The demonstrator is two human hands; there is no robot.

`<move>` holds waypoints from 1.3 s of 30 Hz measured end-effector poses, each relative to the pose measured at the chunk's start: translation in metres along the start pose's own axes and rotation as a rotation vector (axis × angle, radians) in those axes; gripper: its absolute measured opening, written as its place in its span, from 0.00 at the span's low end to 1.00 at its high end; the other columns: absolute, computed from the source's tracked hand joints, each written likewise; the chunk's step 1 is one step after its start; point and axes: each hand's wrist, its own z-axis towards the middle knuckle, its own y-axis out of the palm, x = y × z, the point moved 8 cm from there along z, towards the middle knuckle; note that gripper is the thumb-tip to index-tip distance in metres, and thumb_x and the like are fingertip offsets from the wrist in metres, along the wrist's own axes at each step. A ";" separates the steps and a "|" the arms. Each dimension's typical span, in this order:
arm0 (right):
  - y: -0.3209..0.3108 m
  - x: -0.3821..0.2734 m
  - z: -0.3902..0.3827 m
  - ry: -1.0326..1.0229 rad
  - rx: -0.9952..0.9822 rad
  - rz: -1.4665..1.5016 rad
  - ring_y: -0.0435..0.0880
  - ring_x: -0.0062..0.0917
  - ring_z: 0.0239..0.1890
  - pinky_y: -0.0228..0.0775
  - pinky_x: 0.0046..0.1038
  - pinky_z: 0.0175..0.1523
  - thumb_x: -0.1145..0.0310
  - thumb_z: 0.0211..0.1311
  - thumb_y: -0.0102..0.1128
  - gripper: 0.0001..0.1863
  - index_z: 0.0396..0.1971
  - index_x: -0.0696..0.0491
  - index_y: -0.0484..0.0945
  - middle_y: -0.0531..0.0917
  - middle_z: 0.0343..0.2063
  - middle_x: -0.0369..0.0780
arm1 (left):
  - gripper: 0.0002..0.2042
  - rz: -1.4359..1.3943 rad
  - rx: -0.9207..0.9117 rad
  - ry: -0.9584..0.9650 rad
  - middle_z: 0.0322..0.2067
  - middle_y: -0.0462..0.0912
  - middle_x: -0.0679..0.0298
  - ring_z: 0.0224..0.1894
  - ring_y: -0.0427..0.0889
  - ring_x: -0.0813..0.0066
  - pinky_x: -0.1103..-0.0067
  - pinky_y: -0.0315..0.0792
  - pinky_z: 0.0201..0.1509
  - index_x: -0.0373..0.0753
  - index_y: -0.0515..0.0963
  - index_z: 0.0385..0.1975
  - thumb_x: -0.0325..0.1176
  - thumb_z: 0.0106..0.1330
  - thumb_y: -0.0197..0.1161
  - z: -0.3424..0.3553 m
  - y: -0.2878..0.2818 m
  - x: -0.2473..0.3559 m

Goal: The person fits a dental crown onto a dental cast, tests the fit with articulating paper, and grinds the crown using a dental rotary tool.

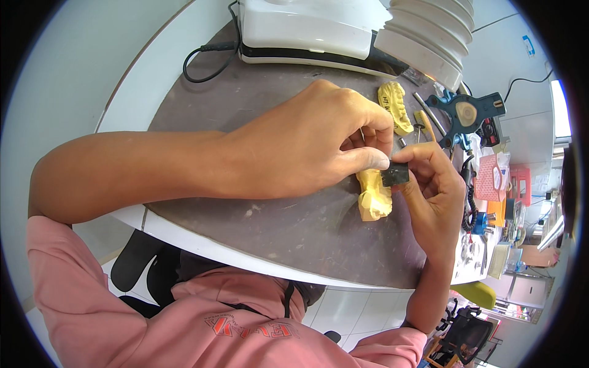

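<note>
Where the two hands meet over the right part of the grey tabletop (245,239), head view: right hand (437,190) pinching a small black square piece (396,176) between thumb and forefinger; left hand (313,141) with fingers curled, thumb tip at the piece's far left corner, whether gripping it cannot tell. Yellow dental cast (374,202) just left of the piece, partly hidden by it. Second yellow cast (396,109) farther off. Beyond, white casing (307,27); ribbed white hose (426,34) right of that; blue-green stand (451,119) farther right

Cast (375,206) part. behind dk. block (396,175)
</note>
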 end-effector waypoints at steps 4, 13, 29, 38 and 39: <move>0.000 0.001 0.000 -0.006 -0.010 -0.041 0.88 0.19 0.39 0.81 0.22 0.47 0.85 0.65 0.57 0.07 0.40 0.62 0.79 0.87 0.36 0.39 | 0.08 0.016 -0.001 -0.010 0.33 0.86 0.59 0.36 0.85 0.74 0.77 0.79 0.44 0.29 0.82 0.39 0.29 0.66 0.66 0.000 0.000 -0.001; 0.001 0.001 0.001 -0.004 -0.008 -0.048 0.88 0.19 0.39 0.81 0.23 0.46 0.85 0.62 0.59 0.12 0.45 0.60 0.79 0.87 0.35 0.37 | 0.07 0.016 -0.003 -0.003 0.33 0.86 0.59 0.35 0.84 0.75 0.77 0.79 0.43 0.30 0.82 0.39 0.27 0.65 0.66 0.000 -0.001 -0.001; 0.005 -0.011 -0.007 -0.106 -0.041 -0.165 0.90 0.24 0.40 0.82 0.24 0.46 0.84 0.54 0.67 0.22 0.51 0.58 0.78 0.88 0.35 0.41 | 0.07 0.015 -0.022 -0.004 0.29 0.85 0.62 0.30 0.81 0.76 0.79 0.76 0.37 0.31 0.80 0.35 0.26 0.59 0.66 0.000 0.004 0.000; 0.007 -0.018 -0.006 -0.134 -0.035 -0.233 0.91 0.25 0.38 0.82 0.24 0.46 0.82 0.60 0.64 0.19 0.52 0.57 0.78 0.89 0.34 0.41 | 0.07 0.029 0.029 -0.038 0.25 0.83 0.58 0.27 0.80 0.76 0.79 0.75 0.34 0.29 0.79 0.32 0.25 0.55 0.66 -0.002 0.005 -0.002; 0.010 -0.017 -0.007 -0.131 -0.034 -0.235 0.91 0.25 0.38 0.82 0.24 0.46 0.82 0.60 0.64 0.19 0.52 0.57 0.78 0.89 0.34 0.41 | 0.08 0.033 0.055 -0.006 0.25 0.82 0.58 0.27 0.80 0.75 0.78 0.75 0.33 0.29 0.79 0.32 0.25 0.55 0.66 -0.003 0.005 0.000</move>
